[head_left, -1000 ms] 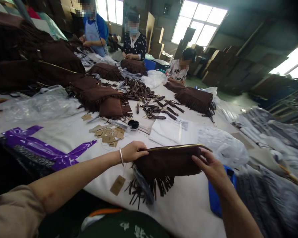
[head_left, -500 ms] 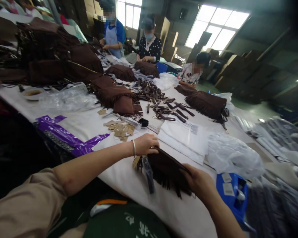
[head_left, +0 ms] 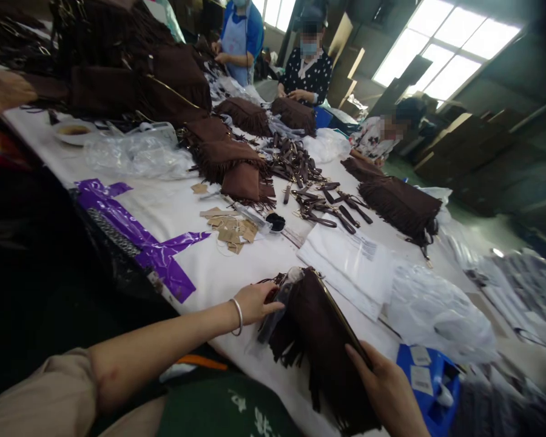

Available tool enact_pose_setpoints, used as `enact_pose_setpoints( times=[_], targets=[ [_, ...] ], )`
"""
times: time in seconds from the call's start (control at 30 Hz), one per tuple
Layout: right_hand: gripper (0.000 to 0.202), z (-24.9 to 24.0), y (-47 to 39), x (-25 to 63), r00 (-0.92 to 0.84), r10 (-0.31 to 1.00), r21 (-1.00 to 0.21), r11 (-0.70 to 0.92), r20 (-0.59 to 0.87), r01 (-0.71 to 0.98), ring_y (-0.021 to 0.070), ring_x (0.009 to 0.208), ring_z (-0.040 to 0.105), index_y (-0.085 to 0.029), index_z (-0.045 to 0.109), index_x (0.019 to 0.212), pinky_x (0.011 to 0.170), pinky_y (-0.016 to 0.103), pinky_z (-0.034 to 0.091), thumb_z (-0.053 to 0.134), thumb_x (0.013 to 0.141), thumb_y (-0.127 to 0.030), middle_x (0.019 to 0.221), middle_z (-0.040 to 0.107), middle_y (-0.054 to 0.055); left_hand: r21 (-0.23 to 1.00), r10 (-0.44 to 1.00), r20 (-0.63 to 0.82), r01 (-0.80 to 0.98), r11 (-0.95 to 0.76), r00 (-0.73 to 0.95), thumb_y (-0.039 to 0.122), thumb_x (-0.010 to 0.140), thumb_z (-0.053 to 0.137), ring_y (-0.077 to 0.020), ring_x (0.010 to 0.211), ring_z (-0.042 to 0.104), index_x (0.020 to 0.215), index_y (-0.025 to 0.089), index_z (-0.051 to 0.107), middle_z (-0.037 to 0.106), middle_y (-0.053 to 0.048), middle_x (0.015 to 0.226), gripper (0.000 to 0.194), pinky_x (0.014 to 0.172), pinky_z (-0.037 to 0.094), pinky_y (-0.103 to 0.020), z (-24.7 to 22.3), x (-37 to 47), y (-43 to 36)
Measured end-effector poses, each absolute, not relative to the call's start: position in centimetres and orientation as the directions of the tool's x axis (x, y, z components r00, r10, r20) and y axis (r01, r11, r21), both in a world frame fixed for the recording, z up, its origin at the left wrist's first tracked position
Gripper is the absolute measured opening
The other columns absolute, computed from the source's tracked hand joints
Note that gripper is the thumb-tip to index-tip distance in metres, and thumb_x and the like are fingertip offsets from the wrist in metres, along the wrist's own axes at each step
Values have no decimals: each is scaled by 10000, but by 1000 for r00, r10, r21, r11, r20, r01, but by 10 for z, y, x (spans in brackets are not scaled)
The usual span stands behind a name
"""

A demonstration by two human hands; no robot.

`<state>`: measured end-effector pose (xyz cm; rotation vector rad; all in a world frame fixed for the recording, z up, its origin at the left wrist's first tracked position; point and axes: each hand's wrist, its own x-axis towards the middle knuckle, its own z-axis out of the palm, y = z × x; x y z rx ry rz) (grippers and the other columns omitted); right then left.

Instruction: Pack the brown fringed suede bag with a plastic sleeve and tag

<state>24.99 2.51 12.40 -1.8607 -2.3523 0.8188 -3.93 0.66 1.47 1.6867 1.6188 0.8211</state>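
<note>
With the right hand [head_left: 386, 382] pinching its zippered edge [head_left: 337, 308], the fringed brown clutch [head_left: 321, 331] at lower centre needs, I'd say, steadying while the left hand [head_left: 253, 303] seemingly pinches the plastic-sleeved strip [head_left: 268, 326].

The dark-brown fringed bag [head_left: 332, 340] lies between my left fingers [head_left: 273, 308] and my right fingers [head_left: 358, 363], over the near edge of the white-covered bench [head_left: 164, 212]. Flat white plastic packets [head_left: 346, 261] lie behind it, tan card tags [head_left: 232, 230] left of those, dark-brown looped straps [head_left: 295, 161] beyond. A blue plastic box [head_left: 409, 367] sits right of my right fingers.
</note>
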Motion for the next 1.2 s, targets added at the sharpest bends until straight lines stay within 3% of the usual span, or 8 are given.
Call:
enact_pose_setpoints(
  times=[0.3,0.4,0.53,0.63,0.7,0.8,1.03,1.2],
  targets=[
    [425,104,21,259,-221,921,-456,53,-322,888,241,874,674,-295,634,1028,661,246,507,427,820,-603,884,722,-13,787,952,305,556,-269,29,307,775,663,-215,985,543,998,152,626,651,-79,998,274,937,392,-359,37,-64,58],
    [430,104,22,261,-241,917,-461,73,-319,884,249,887,676,-283,654,1015,676,241,515,458,803,-601,921,726,1,815,964,258,523,-249,58,247,782,629,-194,879,576,800,148,649,672,-55,852,103,871,424,-330,50,-70,67],
    [421,111,19,258,-240,924,-473,76,-297,878,255,832,687,-280,670,1003,625,244,528,473,797,-590,878,732,11,916,984,175,369,-154,-23,275,793,572,-158,705,588,768,141,602,647,-36,744,139,699,470,-284,74,-66,61],
    [426,114,15,254,-218,924,-484,41,-315,874,251,832,687,-277,663,1024,600,236,532,476,799,-587,884,732,12,997,968,-74,6,75,238,378,788,556,-151,607,604,779,150,555,644,-29,706,228,545,476,-248,78,-56,45],
    [428,114,13,253,-215,917,-500,20,-337,866,247,861,682,-273,655,1032,621,231,535,471,804,-585,905,730,9,960,895,-237,-49,275,378,467,774,553,-163,572,613,764,157,533,638,-29,679,311,464,456,-235,70,-52,36],
    [435,110,12,254,-230,911,-527,17,-341,849,242,868,679,-265,650,1039,666,233,536,475,802,-586,928,726,8,901,874,-421,-2,434,241,557,704,608,-152,501,585,751,166,502,615,-8,628,408,396,398,-210,51,-53,30],
    [422,105,10,256,-227,929,-519,44,-294,853,245,873,679,-275,663,1023,672,241,533,485,794,-582,919,727,9,955,934,-286,-21,297,215,769,702,460,-135,540,543,756,156,550,618,-24,672,622,412,372,-210,34,-42,26],
    [431,104,5,256,-257,919,-515,73,-298,854,240,866,680,-278,650,1050,680,249,528,440,823,-579,926,725,9,956,941,-258,-79,281,220,748,602,602,-134,543,541,713,148,555,623,-21,620,611,488,391,-226,37,-24,23]
  ],
)
